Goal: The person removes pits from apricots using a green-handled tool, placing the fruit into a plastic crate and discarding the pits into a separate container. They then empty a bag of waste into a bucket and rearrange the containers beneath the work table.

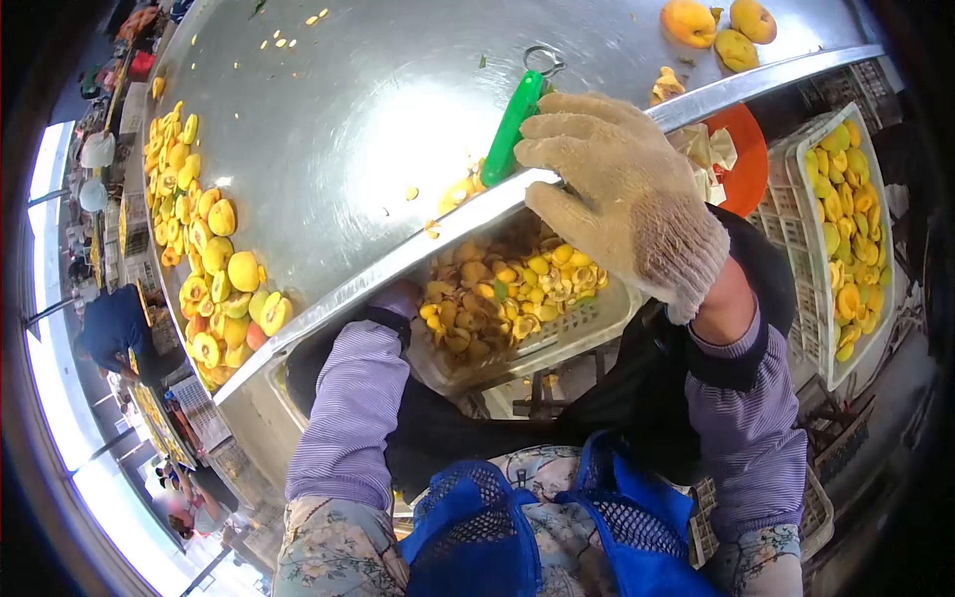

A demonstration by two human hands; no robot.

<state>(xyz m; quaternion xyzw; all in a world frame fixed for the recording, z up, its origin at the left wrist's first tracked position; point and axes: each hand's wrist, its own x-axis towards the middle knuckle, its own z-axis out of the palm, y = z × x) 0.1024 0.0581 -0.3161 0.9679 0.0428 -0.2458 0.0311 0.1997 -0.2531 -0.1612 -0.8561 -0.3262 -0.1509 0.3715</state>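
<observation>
My right hand point(607, 164), in a tan knit glove, is at the rim of a metal table point(328, 129). Its fingers are stretched out over the rim, the tips against or just beside a green-handled tool point(515, 124) with a metal ring at its far end. The tool lies on the tabletop. Only a dim part of my left hand point(400, 297) shows under the table edge; its fingers are hidden. Between my arms, below the rim, a plastic crate point(567, 343) holds yellow fruit pieces and brownish scraps. Small fruit bits point(460, 191) lie near the tool.
Halved yellow fruit point(214, 254) is heaped along the table's left side. Several whole fruits point(688, 22) sit at the far right. An orange bowl point(748, 159) and a white crate of fruit halves point(834, 249) stand to the right. Another person point(111, 326) is at the left.
</observation>
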